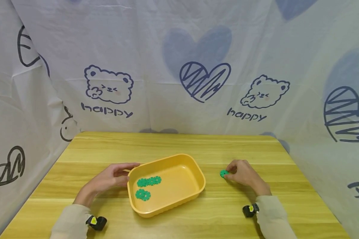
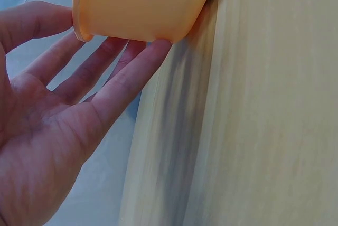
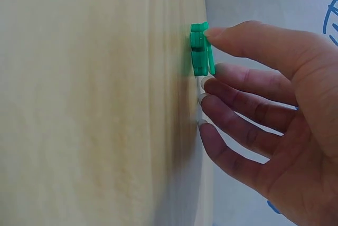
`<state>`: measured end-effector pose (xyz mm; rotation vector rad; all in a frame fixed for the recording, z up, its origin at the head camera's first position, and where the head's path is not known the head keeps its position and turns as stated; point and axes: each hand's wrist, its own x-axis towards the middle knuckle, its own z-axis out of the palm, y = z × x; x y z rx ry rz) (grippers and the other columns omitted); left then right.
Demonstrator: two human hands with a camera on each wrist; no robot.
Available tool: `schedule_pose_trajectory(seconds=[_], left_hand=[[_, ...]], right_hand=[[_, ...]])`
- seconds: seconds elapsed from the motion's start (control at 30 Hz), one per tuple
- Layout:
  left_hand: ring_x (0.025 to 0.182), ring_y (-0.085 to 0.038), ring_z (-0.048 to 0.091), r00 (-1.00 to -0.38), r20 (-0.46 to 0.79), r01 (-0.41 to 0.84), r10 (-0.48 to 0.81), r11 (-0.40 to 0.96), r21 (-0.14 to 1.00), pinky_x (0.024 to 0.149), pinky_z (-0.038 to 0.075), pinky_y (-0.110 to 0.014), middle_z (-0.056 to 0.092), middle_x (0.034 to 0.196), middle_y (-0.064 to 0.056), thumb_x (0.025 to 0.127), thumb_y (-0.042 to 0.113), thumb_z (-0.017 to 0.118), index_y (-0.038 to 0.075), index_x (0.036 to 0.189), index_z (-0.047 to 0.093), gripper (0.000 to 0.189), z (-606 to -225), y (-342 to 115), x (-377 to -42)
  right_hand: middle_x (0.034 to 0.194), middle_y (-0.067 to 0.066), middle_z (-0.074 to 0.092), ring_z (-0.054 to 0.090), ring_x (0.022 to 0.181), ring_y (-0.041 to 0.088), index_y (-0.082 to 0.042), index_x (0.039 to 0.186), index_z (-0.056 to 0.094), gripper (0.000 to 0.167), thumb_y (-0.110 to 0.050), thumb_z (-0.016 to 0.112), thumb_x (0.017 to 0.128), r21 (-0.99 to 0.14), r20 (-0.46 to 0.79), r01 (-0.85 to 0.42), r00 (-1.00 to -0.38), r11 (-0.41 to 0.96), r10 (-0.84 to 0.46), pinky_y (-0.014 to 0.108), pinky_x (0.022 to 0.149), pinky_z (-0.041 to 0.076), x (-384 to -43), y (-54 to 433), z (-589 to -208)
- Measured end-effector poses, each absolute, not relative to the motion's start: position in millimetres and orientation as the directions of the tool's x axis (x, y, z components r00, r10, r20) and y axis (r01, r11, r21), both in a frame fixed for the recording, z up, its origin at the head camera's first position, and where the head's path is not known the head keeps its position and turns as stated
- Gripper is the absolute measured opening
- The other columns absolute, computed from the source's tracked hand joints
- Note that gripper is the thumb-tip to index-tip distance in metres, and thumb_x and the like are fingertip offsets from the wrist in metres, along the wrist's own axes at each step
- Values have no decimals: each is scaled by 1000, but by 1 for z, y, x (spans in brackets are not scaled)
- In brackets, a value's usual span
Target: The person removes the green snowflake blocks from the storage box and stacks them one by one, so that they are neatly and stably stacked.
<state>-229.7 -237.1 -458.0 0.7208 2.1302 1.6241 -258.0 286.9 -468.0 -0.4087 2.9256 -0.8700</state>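
My left hand (image 1: 112,177) holds the left end of a yellow plastic tray (image 1: 179,199), its fingers spread around the corner. In the left wrist view, fingertips press against the wall of the tray (image 2: 142,9). Toward the right of the table, my right hand (image 1: 242,172) pinches green snowflake discs (image 1: 223,173) between thumb and forefinger. The right wrist view shows these discs (image 3: 199,52) edge-on in a small stack, close over the tabletop, while the other fingers are loosely bent below. Several more green snowflake discs (image 1: 149,181) lie in the left part of the tray.
A wood-grain table (image 1: 227,212) carries the tray at an angle. White cloth (image 1: 155,66) printed with bears and hearts hangs behind and at both sides. Each wrist bears a small black camera (image 1: 99,223).
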Motion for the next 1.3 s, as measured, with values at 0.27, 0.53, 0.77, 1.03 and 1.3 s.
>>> schedule_pose_trajectory(seconds=[0.27, 0.53, 0.77, 1.03, 1.3], left_hand=[[122, -23, 68, -802, 15, 171, 598, 205, 964, 97, 62, -30, 50, 148, -35, 102, 7, 58, -4, 153, 44, 54, -457, -237, -229], [121, -22, 68, -801, 17, 172, 599, 202, 964, 96, 62, -30, 50, 147, -36, 102, 7, 58, -4, 153, 43, 54, -457, -236, -229], [122, -22, 68, -802, 13, 172, 597, 210, 962, 97, 62, -32, 49, 148, -37, 103, 8, 58, -5, 153, 42, 54, -457, -236, -229], [122, -21, 68, -802, 15, 171, 598, 206, 963, 97, 62, -31, 49, 148, -37, 103, 7, 57, -5, 153, 42, 54, -458, -236, -229], [123, -24, 67, -805, 11, 166, 594, 208, 964, 96, 62, -31, 48, 148, -37, 103, 8, 57, -5, 153, 42, 54, -456, -236, -228]], right_hand=[[99, 6, 75, 67, 88, 16, -5, 99, 76, 22, -21, 85, 86, -552, 16, -225, -966, 803, -259, 36, 79, 62, -257, 287, -468], [100, 5, 75, 66, 88, 15, -6, 101, 76, 24, -24, 84, 87, -557, 9, -217, -967, 801, -255, 32, 78, 60, -257, 287, -467], [105, 10, 75, 69, 95, 22, -3, 109, 75, 30, -24, 82, 89, -555, 53, -271, -955, 787, -292, 36, 79, 63, -258, 283, -457], [107, 16, 76, 69, 94, 24, -1, 108, 75, 25, -18, 80, 90, -568, 121, -419, -894, 709, -431, 32, 79, 65, -255, 252, -429], [101, 10, 77, 69, 90, 21, -4, 105, 76, 23, -21, 81, 88, -615, 143, -510, -822, 601, -551, 45, 82, 66, -250, 206, -413]])
